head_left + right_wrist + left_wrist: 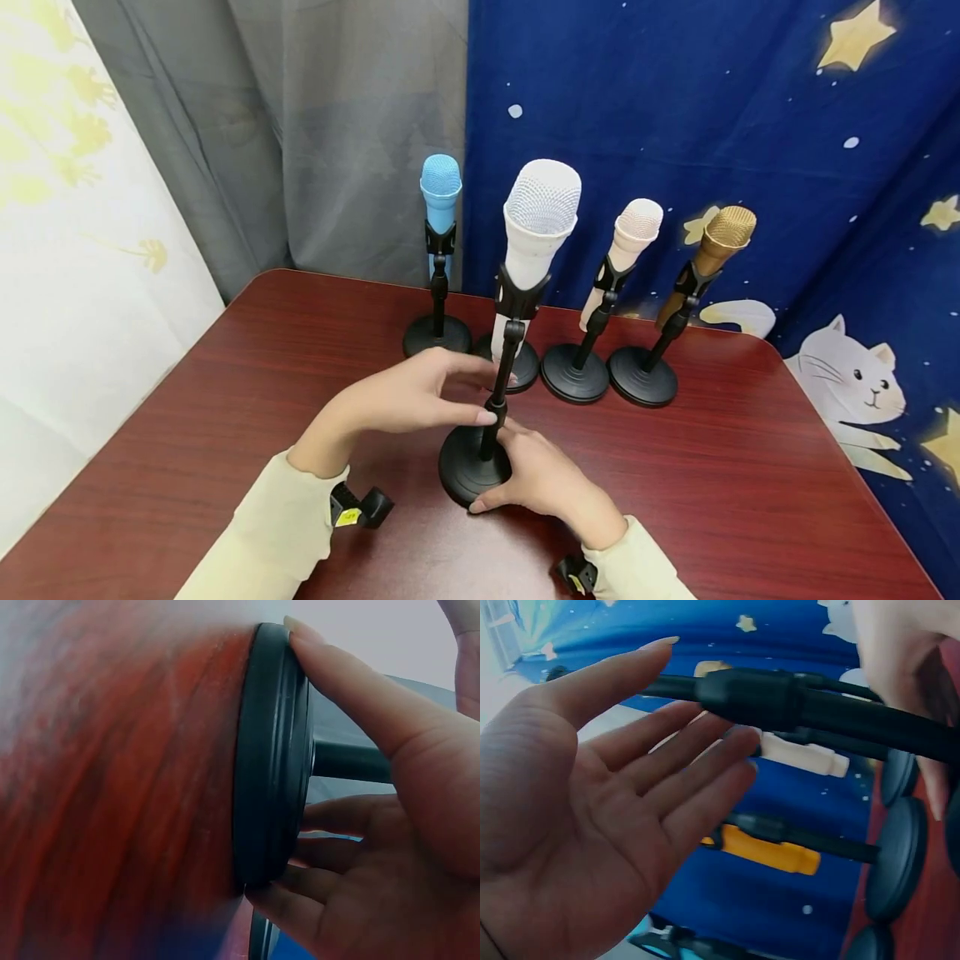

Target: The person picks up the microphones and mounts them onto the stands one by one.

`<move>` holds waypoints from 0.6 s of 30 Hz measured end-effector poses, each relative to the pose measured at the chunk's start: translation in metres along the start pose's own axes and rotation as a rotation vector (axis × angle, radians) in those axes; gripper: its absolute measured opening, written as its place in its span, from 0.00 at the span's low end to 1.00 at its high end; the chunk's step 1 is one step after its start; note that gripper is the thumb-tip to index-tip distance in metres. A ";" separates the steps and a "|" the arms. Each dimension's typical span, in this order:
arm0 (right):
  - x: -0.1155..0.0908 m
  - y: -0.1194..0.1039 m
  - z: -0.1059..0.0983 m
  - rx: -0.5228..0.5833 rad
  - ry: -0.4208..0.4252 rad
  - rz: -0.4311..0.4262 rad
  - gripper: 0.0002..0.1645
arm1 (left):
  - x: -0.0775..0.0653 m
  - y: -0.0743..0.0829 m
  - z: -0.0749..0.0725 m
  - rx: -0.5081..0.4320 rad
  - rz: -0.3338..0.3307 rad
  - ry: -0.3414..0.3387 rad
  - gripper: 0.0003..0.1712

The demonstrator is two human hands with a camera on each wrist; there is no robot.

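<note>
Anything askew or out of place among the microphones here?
One white microphone on its stand sits forward of the back row, between both hands. The pink and gold microphones tilt right; the blue one stands upright.

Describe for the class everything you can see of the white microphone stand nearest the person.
The stand is matte black: a round, flat base on the red-brown table, a slim upright pole, and a clip gripping a white microphone with a mesh head, tilted slightly right. The right hand holds the base's edge; the left hand touches the pole with straight fingers.
</note>
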State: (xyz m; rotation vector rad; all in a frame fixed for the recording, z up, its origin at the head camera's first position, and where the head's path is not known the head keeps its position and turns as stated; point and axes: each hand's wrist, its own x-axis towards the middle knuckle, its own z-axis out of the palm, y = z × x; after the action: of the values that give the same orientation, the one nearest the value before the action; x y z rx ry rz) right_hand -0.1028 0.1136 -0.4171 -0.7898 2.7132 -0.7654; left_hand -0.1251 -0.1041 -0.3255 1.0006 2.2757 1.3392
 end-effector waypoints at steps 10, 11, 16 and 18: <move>-0.001 0.003 0.001 -0.011 0.001 -0.003 0.49 | 0.018 -0.023 0.003 -0.127 0.083 -0.162 0.20; -0.001 0.003 0.001 -0.016 0.003 -0.003 0.48 | 0.020 -0.026 0.002 -0.132 0.086 -0.180 0.20; 0.000 0.005 0.002 -0.022 0.008 0.001 0.47 | 0.033 -0.033 -0.005 -0.187 0.099 -0.303 0.20; 0.000 0.005 0.003 -0.026 0.010 0.000 0.47 | 0.039 -0.036 -0.007 -0.230 0.113 -0.359 0.20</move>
State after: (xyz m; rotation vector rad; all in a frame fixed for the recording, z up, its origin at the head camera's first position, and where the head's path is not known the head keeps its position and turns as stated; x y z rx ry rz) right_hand -0.1045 0.1162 -0.4222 -0.7932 2.7379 -0.7371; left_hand -0.1711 -0.0925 -0.3495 1.1921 1.7840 1.3055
